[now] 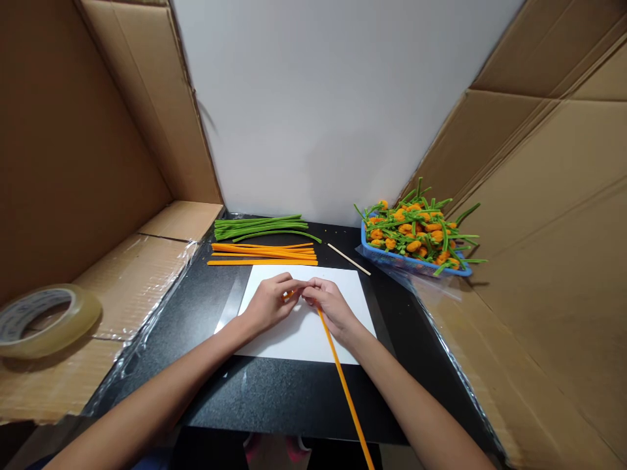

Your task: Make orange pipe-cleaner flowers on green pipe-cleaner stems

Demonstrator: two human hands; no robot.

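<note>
An orange pipe cleaner (343, 378) runs from between my fingers down past the table's front edge. My left hand (272, 301) is closed, and a short orange bit of it shows between thumb and fingers. Close against it, my right hand (333, 307) pinches the same pipe cleaner, whose long end comes out under the palm. The fingertips of both hands meet over a white sheet of paper (298, 349). Whatever shape the orange end has there is mostly hidden by the fingers.
Behind the paper lie orange pipe cleaners (264, 253) and green pipe cleaners (259, 227). A thin wooden stick (349, 258) rests right of them. The blue basket (416, 262) holds many orange-and-green pieces. Clear tape (83, 320) sits left on cardboard; cardboard walls (548, 248) flank the table.
</note>
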